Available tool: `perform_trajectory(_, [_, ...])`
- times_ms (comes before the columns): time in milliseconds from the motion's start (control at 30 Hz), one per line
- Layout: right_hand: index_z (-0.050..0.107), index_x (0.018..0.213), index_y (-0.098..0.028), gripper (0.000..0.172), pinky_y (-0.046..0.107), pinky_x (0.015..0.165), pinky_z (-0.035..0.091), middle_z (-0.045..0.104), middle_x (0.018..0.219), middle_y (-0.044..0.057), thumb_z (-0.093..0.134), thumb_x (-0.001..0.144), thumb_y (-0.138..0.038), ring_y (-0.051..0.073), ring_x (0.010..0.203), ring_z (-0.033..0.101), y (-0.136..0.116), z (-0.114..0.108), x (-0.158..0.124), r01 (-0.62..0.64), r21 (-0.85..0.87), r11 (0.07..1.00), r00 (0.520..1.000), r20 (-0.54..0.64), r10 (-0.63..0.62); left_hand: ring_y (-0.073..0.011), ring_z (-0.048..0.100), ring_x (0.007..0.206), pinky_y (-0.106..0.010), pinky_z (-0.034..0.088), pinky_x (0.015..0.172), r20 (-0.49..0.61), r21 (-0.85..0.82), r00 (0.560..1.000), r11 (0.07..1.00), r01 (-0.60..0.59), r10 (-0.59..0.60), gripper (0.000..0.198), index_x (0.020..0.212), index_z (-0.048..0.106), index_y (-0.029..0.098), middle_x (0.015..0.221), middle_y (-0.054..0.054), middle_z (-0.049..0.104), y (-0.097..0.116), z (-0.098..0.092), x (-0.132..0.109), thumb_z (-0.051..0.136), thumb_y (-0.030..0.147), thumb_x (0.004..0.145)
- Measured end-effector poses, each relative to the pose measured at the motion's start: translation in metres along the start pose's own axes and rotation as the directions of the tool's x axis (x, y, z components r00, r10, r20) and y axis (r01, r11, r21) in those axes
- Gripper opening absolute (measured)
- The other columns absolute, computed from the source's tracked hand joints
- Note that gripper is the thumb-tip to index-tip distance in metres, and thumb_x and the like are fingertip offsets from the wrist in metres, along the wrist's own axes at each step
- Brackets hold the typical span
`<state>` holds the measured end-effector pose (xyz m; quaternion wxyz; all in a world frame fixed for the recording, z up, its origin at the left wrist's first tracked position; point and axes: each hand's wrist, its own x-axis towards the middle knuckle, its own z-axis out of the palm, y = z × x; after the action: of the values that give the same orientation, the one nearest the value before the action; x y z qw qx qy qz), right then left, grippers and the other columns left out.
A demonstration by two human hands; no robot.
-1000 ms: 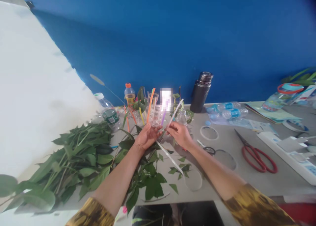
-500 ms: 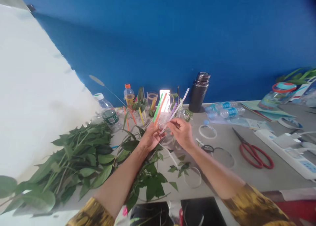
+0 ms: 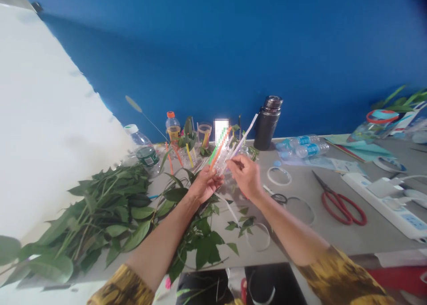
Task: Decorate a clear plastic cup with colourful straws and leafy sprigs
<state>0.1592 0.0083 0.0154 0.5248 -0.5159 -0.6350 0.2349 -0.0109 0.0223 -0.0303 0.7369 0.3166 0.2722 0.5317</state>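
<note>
White strip (image 3: 251, 126) tip has gone up and to the right: a second ago it stopped short of the black flask (image 3: 267, 122), and now it shows right at the flask's edge. Green straw (image 3: 212, 156) and orange straw (image 3: 218, 150) lean to the right now, too; the orange one stood up straighter then. So the strip and the straws now slant the same way, close by each other. With my left hand (image 3: 204, 184) I hold the clear plastic piece (image 3: 221, 162) low down, fingers curled under it and thumb near the straws. My right hand (image 3: 247, 176) has thumb and finger pinched on the strip, it seems, though the clear plastic and the glare make that hard to see. Green leaves (image 3: 205, 247) lie on the table below my hands.
</note>
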Motion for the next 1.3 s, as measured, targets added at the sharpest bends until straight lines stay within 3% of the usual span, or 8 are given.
perform_trajectory(500, [0.064,0.084,-0.023,0.021,0.029,0.067,0.049,0.073,0.081,0.004,0.063,0.089,-0.043,0.02,0.071,0.067,0.0006,0.0018,0.0006,0.015,-0.024,1.0,0.999,-0.041,-0.016,-0.0132,0.072,0.073,-0.024,0.061,0.072,0.033,-0.01,0.999,1.0,-0.002,0.002,0.039,0.099,0.069,0.016,0.082,-0.002,0.073,-0.0015,0.0001,0.0002,0.093,0.026,0.069])
perform_trajectory(767, [0.059,0.118,-0.022,0.033,0.03,0.073,0.049,0.074,0.078,0.002,0.061,0.092,-0.042,0.02,0.072,0.068,0.0015,0.0024,0.0007,0.016,-0.065,0.998,0.999,-0.043,-0.019,-0.0124,0.071,0.076,-0.023,0.061,0.074,0.044,0.011,0.999,1.0,0.012,-0.012,0.05,0.111,0.07,0.016,0.093,-0.004,0.074,0.0004,0.0012,-0.0003,0.094,0.027,0.069])
perform_trajectory(1133, [0.062,0.111,-0.023,0.025,0.029,0.069,0.044,0.076,0.075,-0.001,0.058,0.094,-0.042,0.02,0.068,0.068,-0.0019,-0.0012,0.0018,0.051,-0.182,0.982,0.999,0.0,-0.052,-0.0145,0.071,0.078,-0.026,0.062,0.075,0.07,0.062,0.997,0.997,0.036,-0.041,0.051,0.114,0.071,0.016,0.094,-0.006,0.075,0.0037,0.0028,-0.0021,0.092,0.031,0.07])
perform_trajectory(1300, [0.062,0.109,-0.024,0.023,0.029,0.068,0.043,0.075,0.072,-0.002,0.058,0.094,-0.041,0.02,0.065,0.067,-0.0022,-0.0022,0.0034,0.06,-0.185,0.981,0.998,-0.022,-0.065,-0.0166,0.073,0.083,-0.028,0.062,0.076,0.096,0.087,0.995,0.996,0.025,-0.033,0.056,0.115,0.07,0.015,0.1,-0.006,0.074,0.0038,0.0038,-0.0033,0.094,0.022,0.064])
